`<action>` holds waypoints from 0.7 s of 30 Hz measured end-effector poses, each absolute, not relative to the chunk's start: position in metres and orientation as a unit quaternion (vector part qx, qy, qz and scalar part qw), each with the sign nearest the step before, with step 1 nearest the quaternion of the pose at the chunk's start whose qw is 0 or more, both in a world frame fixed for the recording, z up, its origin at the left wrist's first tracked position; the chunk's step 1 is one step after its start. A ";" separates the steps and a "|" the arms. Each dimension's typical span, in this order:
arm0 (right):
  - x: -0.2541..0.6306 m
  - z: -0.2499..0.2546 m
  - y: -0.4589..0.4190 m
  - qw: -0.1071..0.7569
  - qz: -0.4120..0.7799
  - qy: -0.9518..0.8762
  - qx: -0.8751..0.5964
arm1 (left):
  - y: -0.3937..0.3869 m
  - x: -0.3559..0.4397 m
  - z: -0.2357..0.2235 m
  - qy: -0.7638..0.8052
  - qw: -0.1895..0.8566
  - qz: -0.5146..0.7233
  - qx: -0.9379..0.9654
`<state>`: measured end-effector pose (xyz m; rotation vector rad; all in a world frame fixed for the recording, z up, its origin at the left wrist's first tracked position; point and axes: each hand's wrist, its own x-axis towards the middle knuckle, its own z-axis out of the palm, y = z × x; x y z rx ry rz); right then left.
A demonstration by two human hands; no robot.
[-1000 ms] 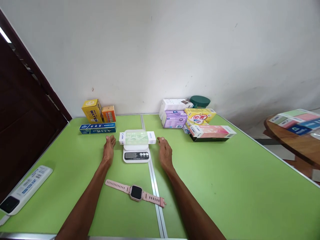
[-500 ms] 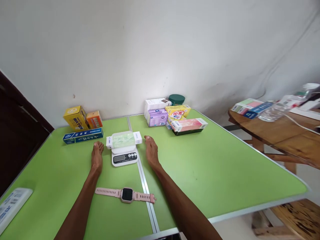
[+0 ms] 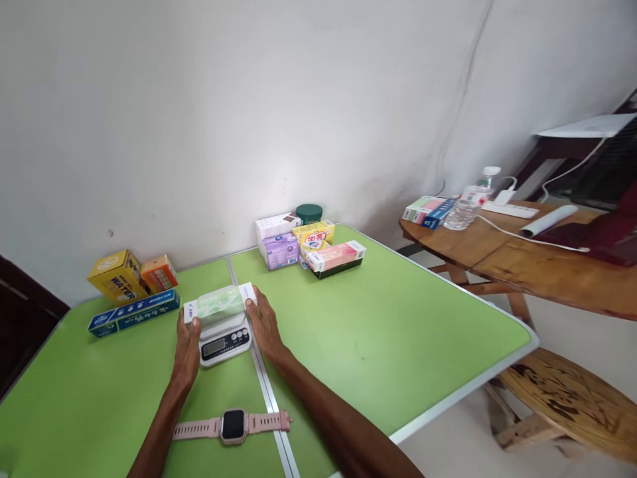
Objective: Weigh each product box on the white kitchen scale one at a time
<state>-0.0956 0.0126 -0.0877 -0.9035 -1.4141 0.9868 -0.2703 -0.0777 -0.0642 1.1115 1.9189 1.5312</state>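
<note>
A white box with a pale green pattern (image 3: 220,303) is over the platform of a white digital scale (image 3: 226,346). My left hand (image 3: 187,348) grips the box's left end, thumb in front. At the right end, my right hand (image 3: 263,322) has its thumb in front and its fingers behind. Whether the box still rests on the platform or is slightly raised, I cannot tell. The scale's display looks blank. Nearer to me, a pink-strapped smartwatch (image 3: 233,425) lies flat across the table's metal seam.
Yellow (image 3: 119,275), orange (image 3: 158,273) and long blue (image 3: 134,313) boxes stand at left. By the wall are a purple tissue pack (image 3: 281,251), a yellow pack (image 3: 314,234), a pink box (image 3: 336,257) and a green-lidded jar (image 3: 309,213). A wooden table (image 3: 478,252) holds a bottle (image 3: 468,202).
Both hands have closed in on the box from its two sides and now hold its ends. The view has turned to the right.
</note>
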 end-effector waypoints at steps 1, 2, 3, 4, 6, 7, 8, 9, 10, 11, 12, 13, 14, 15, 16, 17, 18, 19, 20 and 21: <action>-0.095 -0.084 0.013 0.565 0.422 -0.594 -0.387 | -0.077 -0.266 -0.057 0.693 0.220 0.553 0.408; -0.092 -0.079 0.014 0.572 0.422 -0.587 -0.388 | -0.075 -0.261 -0.049 0.691 0.219 0.552 0.413; -0.087 -0.073 0.016 0.582 0.419 -0.579 -0.387 | -0.071 -0.255 -0.040 0.689 0.220 0.551 0.417; -0.080 -0.067 0.019 0.596 0.411 -0.571 -0.386 | -0.067 -0.246 -0.031 0.685 0.226 0.549 0.423; -0.056 -0.053 0.030 0.624 0.384 -0.553 -0.396 | -0.052 -0.223 -0.014 0.671 0.251 0.541 0.440; -0.040 -0.047 0.037 0.636 0.364 -0.545 -0.407 | -0.042 -0.209 -0.008 0.662 0.268 0.536 0.451; -0.022 -0.042 0.046 0.644 0.343 -0.538 -0.421 | -0.030 -0.192 -0.002 0.649 0.286 0.530 0.464; -0.003 -0.037 0.056 0.650 0.323 -0.531 -0.437 | -0.016 -0.175 0.001 0.634 0.303 0.525 0.480; 0.017 -0.033 0.067 0.652 0.305 -0.525 -0.454 | -0.001 -0.156 0.003 0.618 0.317 0.519 0.497; 0.037 -0.030 0.079 0.652 0.289 -0.519 -0.471 | 0.015 -0.137 0.004 0.603 0.329 0.513 0.515; 0.056 -0.027 0.091 0.650 0.274 -0.514 -0.488 | 0.031 -0.119 0.004 0.589 0.338 0.505 0.532; 0.075 -0.025 0.103 0.646 0.261 -0.508 -0.506 | 0.049 -0.101 0.003 0.580 0.344 0.497 0.546; 0.091 -0.023 0.116 0.642 0.248 -0.503 -0.522 | 0.066 -0.084 0.002 0.576 0.348 0.488 0.557; 0.106 -0.022 0.128 0.637 0.238 -0.499 -0.537 | 0.082 -0.069 0.000 0.575 0.348 0.479 0.564; 0.119 -0.022 0.140 0.632 0.229 -0.497 -0.549 | 0.098 -0.055 -0.002 0.577 0.350 0.471 0.569; 0.131 -0.023 0.151 0.626 0.222 -0.499 -0.557 | 0.112 -0.044 -0.005 0.580 0.350 0.463 0.572; 0.140 -0.024 0.161 0.621 0.216 -0.504 -0.560 | 0.125 -0.034 -0.008 0.584 0.350 0.455 0.574; 0.148 -0.025 0.171 0.614 0.212 -0.511 -0.562 | 0.136 -0.027 -0.011 0.590 0.349 0.446 0.576; 0.154 -0.028 0.180 0.606 0.209 -0.519 -0.565 | 0.144 -0.022 -0.015 0.597 0.347 0.437 0.577; 0.158 -0.030 0.188 0.597 0.207 -0.527 -0.568 | 0.151 -0.018 -0.018 0.606 0.344 0.427 0.577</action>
